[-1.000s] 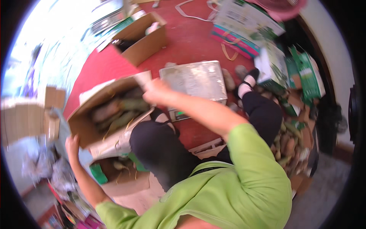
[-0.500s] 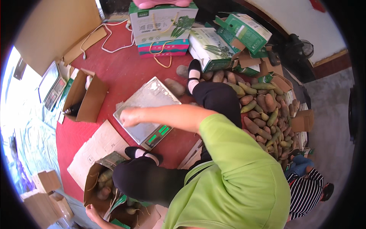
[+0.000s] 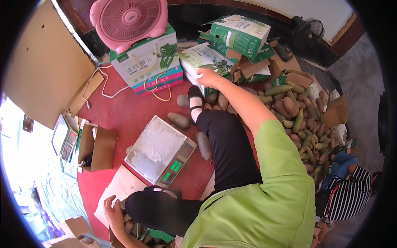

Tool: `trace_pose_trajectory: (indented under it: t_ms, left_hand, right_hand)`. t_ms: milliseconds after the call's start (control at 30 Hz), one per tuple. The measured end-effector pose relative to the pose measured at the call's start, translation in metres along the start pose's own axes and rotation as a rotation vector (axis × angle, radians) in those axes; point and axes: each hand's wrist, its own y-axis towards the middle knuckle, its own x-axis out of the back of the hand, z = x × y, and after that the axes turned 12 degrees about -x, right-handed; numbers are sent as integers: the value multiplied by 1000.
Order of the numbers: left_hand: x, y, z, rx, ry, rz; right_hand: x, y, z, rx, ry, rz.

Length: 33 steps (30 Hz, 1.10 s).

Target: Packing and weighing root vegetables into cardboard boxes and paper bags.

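My right hand [image 3: 209, 77] is stretched far forward, its fingers bent over the near side of a white and green carton [image 3: 194, 56] with a vegetable picture. By my bent knee, my left hand [image 3: 113, 215] has its fingers apart and holds nothing I can see. Just beside it is an open carton with root vegetables [image 3: 129, 226] inside, partly hidden by my leg and forearm. Between my feet stands a flat digital scale [image 3: 155, 151], its pan bare and whitish, its green display lit. Loose long roots, one of them a greyish root [image 3: 203, 145], lie next to it.
A large heap of green and reddish roots [image 3: 300, 120] lies to my right, with torn cartons [image 3: 285, 58] behind. A pink fan [image 3: 130, 18] tops a box stack [image 3: 144, 62]. At left are a brown box [image 3: 103, 149] and another scale [image 3: 66, 138]. A person in stripes [image 3: 349, 194] sits lower right.
My right hand has gone from the scale pan forward to the white and green carton. My left hand has risen from the open carton's edge, its fingers spreading. The view has shifted.
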Motion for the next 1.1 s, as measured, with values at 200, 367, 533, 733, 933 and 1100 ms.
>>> trace_pose_trajectory:
  t_ms: [200, 367, 533, 733, 933, 1100]
  left_hand:
    - [-41, 44, -107, -303, -33, 149]
    - [-71, 53, -109, -378, 277, 188]
    - [-77, 67, -109, -278, 267, 196]
    - [-80, 76, -108, -244, 319, 231]
    - [-86, 81, -117, -233, 320, 249]
    - [-84, 78, -118, -257, 326, 215]
  right_hand:
    - [47, 28, -53, -169, 128, -139]
    - [57, 87, -72, -104, 106, -245]
    - [68, 142, -64, -56, 47, -435]
    - [76, 178, -41, -158, 101, -391]
    - [81, 183, -35, -234, 336, -284]
    - [95, 162, -35, -250, 867, -73]
